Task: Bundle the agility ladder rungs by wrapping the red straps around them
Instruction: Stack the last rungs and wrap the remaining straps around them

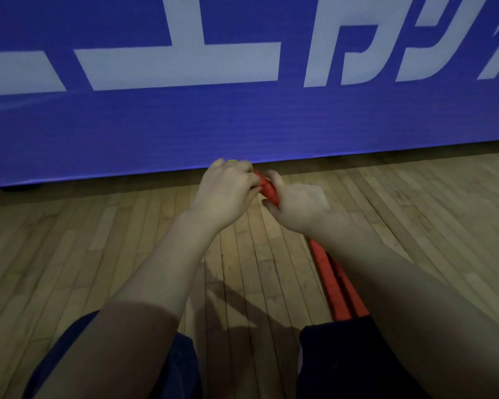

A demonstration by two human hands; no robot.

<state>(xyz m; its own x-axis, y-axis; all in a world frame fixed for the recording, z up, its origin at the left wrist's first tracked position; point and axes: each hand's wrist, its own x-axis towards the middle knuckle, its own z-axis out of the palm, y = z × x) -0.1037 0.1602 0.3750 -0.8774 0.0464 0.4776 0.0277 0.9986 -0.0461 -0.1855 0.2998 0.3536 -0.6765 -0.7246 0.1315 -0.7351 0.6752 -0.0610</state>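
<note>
The red fabric strap [268, 189] lies between both hands. The left hand [225, 194] grips its far end and the right hand [298, 205] pinches it nearer, above the wooden floor [98, 254].

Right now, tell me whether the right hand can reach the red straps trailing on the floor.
Probably yes: the trailing straps lie uncovered beneath its forearm, though the right hand grips the wrapped strap.

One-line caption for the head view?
Left hand and right hand grip red straps over a wooden floor, facing a blue banner.
</note>
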